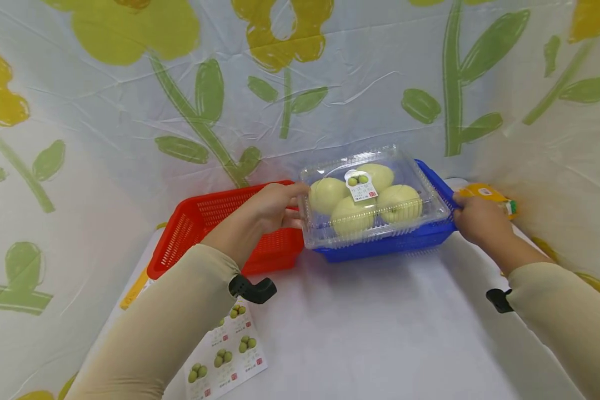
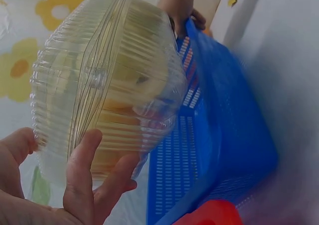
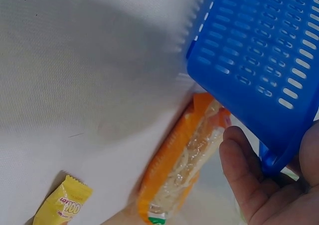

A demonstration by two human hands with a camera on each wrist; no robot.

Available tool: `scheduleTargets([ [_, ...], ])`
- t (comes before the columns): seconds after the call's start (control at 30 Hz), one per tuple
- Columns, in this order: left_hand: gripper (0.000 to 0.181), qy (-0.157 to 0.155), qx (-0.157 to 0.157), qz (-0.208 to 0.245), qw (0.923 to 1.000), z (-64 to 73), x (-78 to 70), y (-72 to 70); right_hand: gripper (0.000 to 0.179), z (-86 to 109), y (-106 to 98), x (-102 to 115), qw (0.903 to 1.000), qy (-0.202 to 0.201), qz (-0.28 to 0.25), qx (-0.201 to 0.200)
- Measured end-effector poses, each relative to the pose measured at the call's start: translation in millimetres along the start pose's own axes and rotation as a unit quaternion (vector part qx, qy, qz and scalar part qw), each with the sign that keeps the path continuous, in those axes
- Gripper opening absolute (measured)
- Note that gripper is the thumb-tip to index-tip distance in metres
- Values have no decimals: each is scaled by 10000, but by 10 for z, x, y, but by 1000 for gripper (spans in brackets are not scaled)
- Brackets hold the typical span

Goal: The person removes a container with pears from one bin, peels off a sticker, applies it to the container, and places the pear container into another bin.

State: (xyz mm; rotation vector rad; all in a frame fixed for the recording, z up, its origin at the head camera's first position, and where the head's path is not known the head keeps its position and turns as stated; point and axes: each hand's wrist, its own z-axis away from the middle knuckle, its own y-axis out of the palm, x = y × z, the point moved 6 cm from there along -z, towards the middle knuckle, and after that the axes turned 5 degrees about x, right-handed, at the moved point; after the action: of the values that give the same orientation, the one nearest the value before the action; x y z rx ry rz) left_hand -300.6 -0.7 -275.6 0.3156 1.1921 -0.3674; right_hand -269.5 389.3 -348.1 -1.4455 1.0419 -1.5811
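My left hand (image 1: 274,206) grips the left end of a clear plastic clamshell box (image 1: 311,240), thumb and fingers on its ridged edge in the left wrist view. Several pale green round fruits (image 1: 401,204) lie inside, and a white fruit-printed label (image 1: 363,190) is stuck on the lid. Tilted, the box hangs above a blue plastic basket (image 1: 380,251). My right hand (image 1: 482,221) holds that basket by its right rim; in the right wrist view the fingers curl at the blue edge. The basket's inside is mostly hidden by the box in the head view.
A red slotted basket (image 1: 180,240) stands left of the blue one, partly behind my left arm. Below that arm lies a sheet of fruit stickers (image 1: 230,361). An orange food packet (image 3: 172,160) and a small yellow packet (image 3: 64,202) lie on the right side.
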Motion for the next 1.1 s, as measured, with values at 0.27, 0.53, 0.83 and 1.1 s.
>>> scheduleTargets([
  [0.27, 41, -145, -187, 220, 9995, -419, -20, 49, 51, 15, -13, -3, 10000, 5, 25, -78],
  [0.53, 48, -315, -391, 274, 9984, -723, 93, 76, 52, 11, 0, 2, 10000, 46, -6, -3],
  [0.83, 58, -501, -592, -5, 9970, -872, 228, 52, 51, 29, -21, 53, 9998, 73, 163, -23],
  [1.1, 79, -634, -622, -310, 9956, -891, 306, 70, 50, 23, 26, 158, 9997, -29, 253, 56],
])
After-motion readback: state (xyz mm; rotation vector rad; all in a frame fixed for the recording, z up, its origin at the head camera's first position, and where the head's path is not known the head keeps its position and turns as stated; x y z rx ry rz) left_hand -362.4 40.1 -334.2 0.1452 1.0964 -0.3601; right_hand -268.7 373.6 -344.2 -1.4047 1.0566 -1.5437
